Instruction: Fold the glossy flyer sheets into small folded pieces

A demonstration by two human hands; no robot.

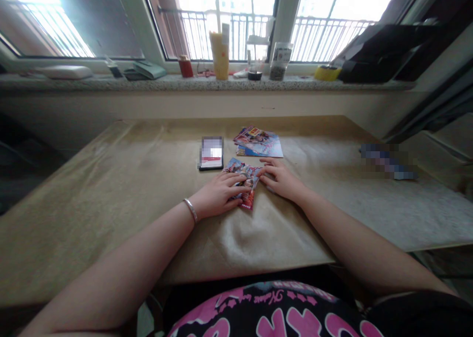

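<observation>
My left hand (225,191) lies flat with fingers spread over a colourful printed paper (248,199), which looks creased and lies on the table in front of me. At the paper's right edge, my right hand (279,179) rests with fingers apart, its fingertips touching or close to that edge. Part of the paper is hidden under my left fingers. Just beyond my hands is a fanned stack of similar printed sheets (264,142). A phone (211,153) with a lit, blurred screen lies to the left of the stack.
A tan cloth (111,204) covers the table. At its right side lies a blurred, dark flat item (388,162). Along the window sill (148,84) stand a yellow cup (219,56), a red bottle (185,67), a clear jar (280,63) and yellow tape (327,73).
</observation>
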